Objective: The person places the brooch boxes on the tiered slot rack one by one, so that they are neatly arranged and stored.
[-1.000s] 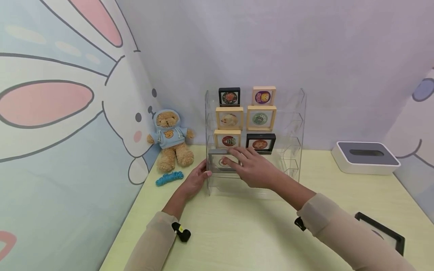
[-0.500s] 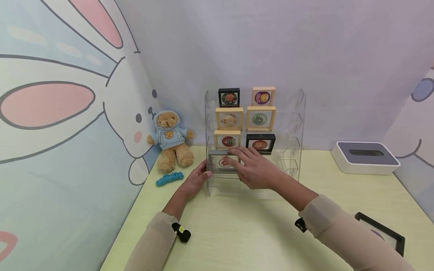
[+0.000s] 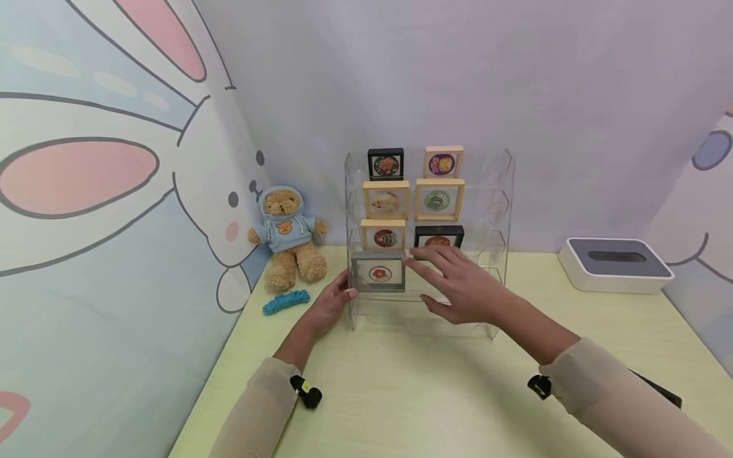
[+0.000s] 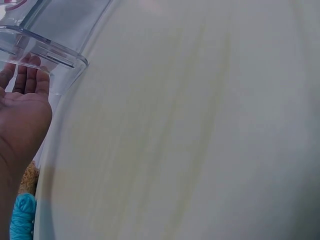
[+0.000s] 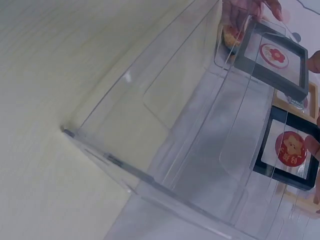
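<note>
A clear tiered display rack (image 3: 458, 308) stands at the table's back, seen in all three views. My left hand (image 3: 329, 307) holds its left side panel, thumb at the front edge, fingers outside. In the bottom tier at left leans a dark grey picture frame (image 3: 379, 273) with a red flower picture. My right hand (image 3: 466, 286) hovers in front of the rack, fingers spread, fingertips at that frame's upper right corner; whether they touch is unclear. Above it sit a light wood frame (image 3: 383, 236) and a black frame (image 5: 289, 149), the latter partly hidden by the right hand.
More small frames fill the upper tiers, among them a light wood frame (image 3: 439, 200). Left of the rack are a teddy bear (image 3: 289, 235) and a blue rope bundle (image 3: 286, 302). A tissue box (image 3: 615, 267) stands right; another black frame (image 3: 658, 388) lies partly under the right sleeve.
My right hand has moved right, off the grey frame's face, and its fingers have spread. The frame stays in the bottom tier. My left hand has not moved.
</note>
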A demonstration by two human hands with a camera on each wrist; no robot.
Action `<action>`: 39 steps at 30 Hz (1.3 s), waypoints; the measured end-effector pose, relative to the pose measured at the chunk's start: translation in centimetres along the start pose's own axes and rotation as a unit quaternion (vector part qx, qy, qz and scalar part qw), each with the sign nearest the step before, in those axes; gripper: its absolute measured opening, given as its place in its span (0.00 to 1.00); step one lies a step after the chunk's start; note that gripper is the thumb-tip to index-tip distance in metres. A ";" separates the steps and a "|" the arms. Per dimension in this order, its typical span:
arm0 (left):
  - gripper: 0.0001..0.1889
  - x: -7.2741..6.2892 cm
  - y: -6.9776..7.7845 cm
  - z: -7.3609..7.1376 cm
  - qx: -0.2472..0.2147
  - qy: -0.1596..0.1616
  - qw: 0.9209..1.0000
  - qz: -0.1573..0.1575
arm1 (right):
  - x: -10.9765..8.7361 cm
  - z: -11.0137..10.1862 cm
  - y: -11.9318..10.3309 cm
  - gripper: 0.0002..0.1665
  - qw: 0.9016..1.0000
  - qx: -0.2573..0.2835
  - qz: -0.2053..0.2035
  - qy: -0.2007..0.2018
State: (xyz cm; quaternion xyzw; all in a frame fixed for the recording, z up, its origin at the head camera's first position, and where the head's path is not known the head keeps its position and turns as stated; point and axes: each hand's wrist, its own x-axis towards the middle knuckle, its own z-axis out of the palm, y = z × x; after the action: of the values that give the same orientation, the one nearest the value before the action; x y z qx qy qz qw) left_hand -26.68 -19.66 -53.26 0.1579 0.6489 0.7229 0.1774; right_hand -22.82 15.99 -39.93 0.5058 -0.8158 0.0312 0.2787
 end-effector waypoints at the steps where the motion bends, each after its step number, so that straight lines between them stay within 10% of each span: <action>1: 0.60 0.0 0.0 0.0 -0.001 0.000 1.000 0.000 | -0.4 -0.3 0.1 0.52 1.000 0.007 0.002 0.000; 27: 0.58 -0.2 0.3 0.1 -0.007 -0.004 1.000 -0.007 | -17.0 -4.2 2.0 0.54 0.991 0.023 0.112 0.070; 39: 0.60 -0.3 0.3 0.2 -0.009 -0.001 1.000 -0.005 | -26.4 -5.9 0.4 0.67 0.968 0.045 0.245 -0.011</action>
State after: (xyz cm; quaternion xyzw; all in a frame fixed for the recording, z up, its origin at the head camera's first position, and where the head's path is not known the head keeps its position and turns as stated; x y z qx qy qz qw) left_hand -26.36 -19.66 -52.98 0.1538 0.6430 0.7277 0.1824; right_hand -11.88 39.43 -47.73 0.3027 -0.9158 0.1292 0.2303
